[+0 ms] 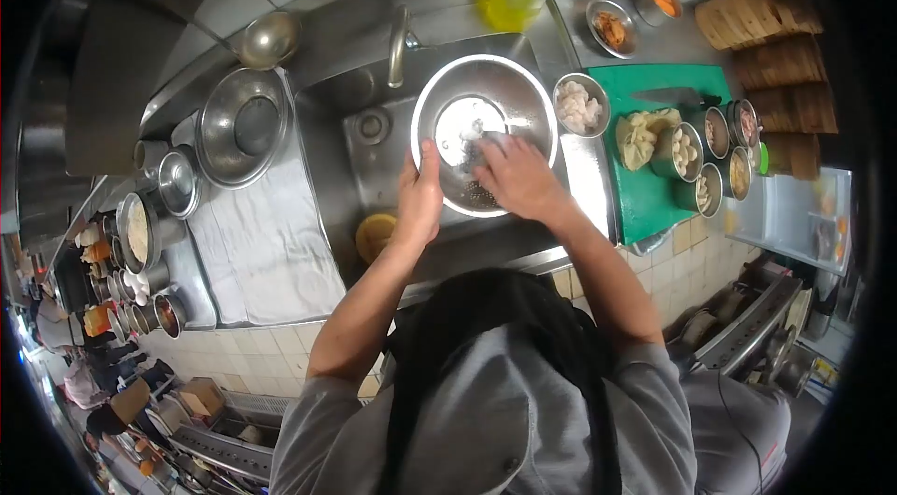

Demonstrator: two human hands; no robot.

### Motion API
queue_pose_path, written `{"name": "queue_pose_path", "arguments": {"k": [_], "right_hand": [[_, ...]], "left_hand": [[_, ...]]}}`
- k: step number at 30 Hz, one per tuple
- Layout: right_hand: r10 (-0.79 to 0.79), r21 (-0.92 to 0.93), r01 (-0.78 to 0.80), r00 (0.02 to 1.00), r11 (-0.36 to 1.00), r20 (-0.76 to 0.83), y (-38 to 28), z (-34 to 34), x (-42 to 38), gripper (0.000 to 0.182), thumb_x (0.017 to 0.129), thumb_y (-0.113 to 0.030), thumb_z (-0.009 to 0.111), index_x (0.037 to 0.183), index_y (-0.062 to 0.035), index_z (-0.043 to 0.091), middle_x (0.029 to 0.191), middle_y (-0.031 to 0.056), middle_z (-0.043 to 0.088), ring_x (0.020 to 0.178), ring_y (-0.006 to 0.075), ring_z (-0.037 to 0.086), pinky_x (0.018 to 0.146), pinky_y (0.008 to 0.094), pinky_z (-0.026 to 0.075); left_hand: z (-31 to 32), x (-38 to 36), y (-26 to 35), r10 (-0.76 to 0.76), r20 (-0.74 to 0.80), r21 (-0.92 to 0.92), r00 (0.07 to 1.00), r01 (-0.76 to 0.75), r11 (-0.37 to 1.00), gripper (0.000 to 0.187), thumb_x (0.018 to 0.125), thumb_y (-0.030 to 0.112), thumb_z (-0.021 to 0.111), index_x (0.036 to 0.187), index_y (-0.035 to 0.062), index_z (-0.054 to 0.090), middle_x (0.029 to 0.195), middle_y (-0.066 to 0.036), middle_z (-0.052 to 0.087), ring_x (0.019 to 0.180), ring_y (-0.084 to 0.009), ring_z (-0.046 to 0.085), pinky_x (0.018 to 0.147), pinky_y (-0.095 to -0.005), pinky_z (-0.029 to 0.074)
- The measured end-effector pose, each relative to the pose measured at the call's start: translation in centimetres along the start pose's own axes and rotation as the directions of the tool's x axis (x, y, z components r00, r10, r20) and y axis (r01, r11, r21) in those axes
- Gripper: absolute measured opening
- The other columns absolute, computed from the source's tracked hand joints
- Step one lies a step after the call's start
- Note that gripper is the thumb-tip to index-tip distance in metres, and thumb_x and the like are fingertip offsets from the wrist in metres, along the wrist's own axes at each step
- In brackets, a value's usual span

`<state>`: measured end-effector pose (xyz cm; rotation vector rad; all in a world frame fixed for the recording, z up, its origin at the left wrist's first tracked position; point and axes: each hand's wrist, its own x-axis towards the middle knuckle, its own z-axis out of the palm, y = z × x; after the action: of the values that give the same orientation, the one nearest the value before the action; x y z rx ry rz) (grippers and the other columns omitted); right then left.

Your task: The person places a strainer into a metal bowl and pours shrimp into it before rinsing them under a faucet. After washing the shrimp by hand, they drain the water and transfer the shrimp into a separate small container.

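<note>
A large round metal bowl (530,103) is held over the sink (327,140), with a wet, shiny inside. My left hand (422,191) grips its left rim, thumb up along the edge and the other fingers mostly hidden. Inside the bowl, my right hand (519,176) presses against the lower right of the bottom with bent fingers. A dark grey patch shows at those fingertips; whether it is a scouring pad or a shadow I cannot make out. Behind the bowl stands the faucet (398,47), and below my left hand a yellow round thing (376,235) lies in the sink.
Right of the sink, a green cutting board (645,205) bears a knife (665,95) and several metal cups. A cup of white pieces (580,106) stands beside the bowl. Yellow liquid in a container (509,2) is behind. Leftward are a wide metal basin (245,126) and a white cloth (266,247).
</note>
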<state>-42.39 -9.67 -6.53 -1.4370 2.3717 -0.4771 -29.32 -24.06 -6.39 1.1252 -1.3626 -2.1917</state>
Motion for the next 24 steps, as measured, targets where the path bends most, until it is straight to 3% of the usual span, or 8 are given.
{"name": "queue_pose_path", "arguments": {"k": [1, 4, 6, 8, 11, 14, 20, 24], "right_hand": [[-0.004, -0.009, 0.004, 0.999, 1.000, -0.039, -0.3, 1.1, -0.1, 0.050, 0.106, -0.041, 0.055, 0.144, -0.0076, 0.055, 0.141, 0.0208, 0.057, 0.125, 0.0434, 0.058, 0.107, 0.0549, 0.047], [-0.010, 0.017, 0.010, 1.000, 1.000, -0.029, -1.6, 2.3, -0.3, 0.044, 0.105, -0.040, 0.057, 0.135, -0.0084, 0.060, 0.130, 0.0192, 0.064, 0.118, 0.0409, 0.062, 0.101, 0.0532, 0.049], [0.002, 0.068, -0.010, 0.993, 0.998, 0.118, -2.4, 2.4, -0.4, 0.043, 0.107, -0.043, 0.051, 0.133, -0.0100, 0.061, 0.130, 0.0167, 0.064, 0.119, 0.0398, 0.062, 0.099, 0.0533, 0.050], [-0.013, 0.168, -0.034, 0.962, 0.985, 0.273, -3.1, 2.0, -0.1, 0.044, 0.109, -0.044, 0.047, 0.134, -0.0100, 0.060, 0.131, 0.0154, 0.063, 0.122, 0.0390, 0.061, 0.099, 0.0518, 0.051], [-0.060, 0.294, -0.016, 0.968, 0.956, 0.245, -3.9, 2.4, -0.1, 0.039, 0.110, -0.041, 0.046, 0.127, -0.0097, 0.061, 0.120, 0.0162, 0.067, 0.116, 0.0385, 0.063, 0.094, 0.0511, 0.054], [-0.083, 0.352, 0.008, 0.977, 0.936, 0.197, -4.1, 2.7, -0.1, 0.035, 0.109, -0.037, 0.048, 0.124, -0.0091, 0.062, 0.114, 0.0183, 0.068, 0.108, 0.0404, 0.067, 0.089, 0.0531, 0.054], [-0.089, 0.395, 0.002, 0.975, 0.919, 0.202, -4.2, 3.3, -0.2, 0.030, 0.107, -0.030, 0.050, 0.123, -0.0072, 0.060, 0.107, 0.0221, 0.070, 0.101, 0.0440, 0.068, 0.086, 0.0558, 0.054], [-0.081, 0.413, -0.032, 0.964, 0.910, 0.253, -3.8, 3.6, -0.1, 0.030, 0.108, -0.029, 0.049, 0.122, -0.0055, 0.061, 0.110, 0.0237, 0.069, 0.103, 0.0443, 0.067, 0.087, 0.0544, 0.053]], "left_hand": [[-0.1, 0.0, -0.1, -0.015, 0.000, -0.014, 1.000, 0.015, 1.000, 0.071, 0.110, 0.049, 0.052, 0.153, -0.0067, 0.043, 0.148, -0.020, 0.054, 0.135, -0.0256, 0.050, 0.115, -0.0377, 0.038], [-1.0, 0.3, -0.9, -0.052, -0.005, -0.065, 0.999, 0.051, 0.997, 0.070, 0.111, 0.048, 0.052, 0.154, -0.0056, 0.041, 0.148, -0.019, 0.053, 0.135, -0.0248, 0.050, 0.115, -0.0375, 0.037], [-2.4, 1.5, -3.4, -0.084, -0.022, -0.124, 0.996, 0.080, 0.989, 0.070, 0.110, 0.049, 0.052, 0.155, -0.0048, 0.041, 0.149, -0.017, 0.053, 0.134, -0.0243, 0.051, 0.114, -0.0370, 0.038], [-3.4, 2.2, -3.8, -0.130, 0.068, -0.170, 0.989, 0.140, 0.976, 0.068, 0.110, 0.049, 0.051, 0.157, 0.0012, 0.038, 0.150, -0.016, 0.051, 0.134, -0.0269, 0.053, 0.108, -0.0403, 0.047], [-3.8, 2.0, -1.7, -0.293, 0.086, -0.143, 0.952, 0.303, 0.942, 0.069, 0.110, 0.051, 0.051, 0.161, 0.0082, 0.032, 0.150, -0.016, 0.051, 0.132, -0.0302, 0.056, 0.096, -0.0471, 0.057], [-3.5, 1.3, 0.3, -0.392, 0.073, -0.102, 0.917, 0.398, 0.912, 0.078, 0.108, 0.055, 0.053, 0.164, 0.0081, 0.026, 0.155, -0.018, 0.046, 0.131, -0.0311, 0.057, 0.092, -0.0487, 0.059], [-3.6, 1.7, -1.3, -0.369, -0.002, -0.053, 0.929, 0.369, 0.928, 0.093, 0.105, 0.059, 0.056, 0.169, 0.0084, 0.012, 0.164, -0.020, 0.036, 0.141, -0.0360, 0.050, 0.094, -0.0518, 0.058], [-3.7, 1.8, -2.2, -0.335, 0.030, -0.023, 0.942, 0.336, 0.942, 0.089, 0.105, 0.059, 0.056, 0.167, 0.0065, 0.019, 0.164, -0.020, 0.036, 0.144, -0.0369, 0.046, 0.096, -0.0507, 0.058]]}}
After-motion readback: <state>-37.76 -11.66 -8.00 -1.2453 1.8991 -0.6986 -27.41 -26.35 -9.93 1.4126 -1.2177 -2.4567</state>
